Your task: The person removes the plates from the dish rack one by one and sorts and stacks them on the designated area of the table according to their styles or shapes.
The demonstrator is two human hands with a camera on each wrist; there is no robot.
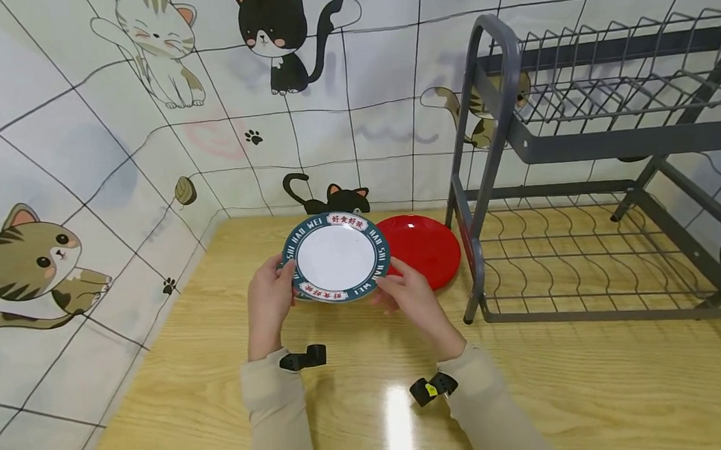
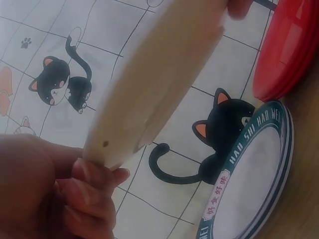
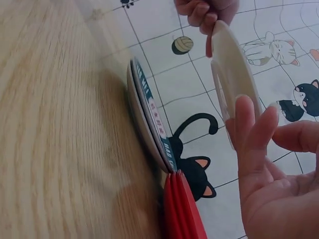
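A plate (image 1: 336,257) with a white middle and a lettered teal rim is held up between both hands, above the table. At its left edge my left hand (image 1: 270,299) pinches the rim between thumb and fingers. The opposite edge is pinched by my right hand (image 1: 418,307), fingers underneath. Both wrist views show the held plate's pale underside (image 2: 159,74) from below. Beneath it, more teal-rimmed plates (image 3: 149,114) lie stacked on the table, mostly hidden in the head view. Touching or close beside them is a stack of red plates (image 1: 427,248).
A grey two-tier wire dish rack (image 1: 584,239) stands right of the red plates. The wooden table (image 1: 191,400) meets tiled walls (image 1: 382,79) with cat drawings at the back and left. Each wrist wears a black strap (image 1: 303,358).
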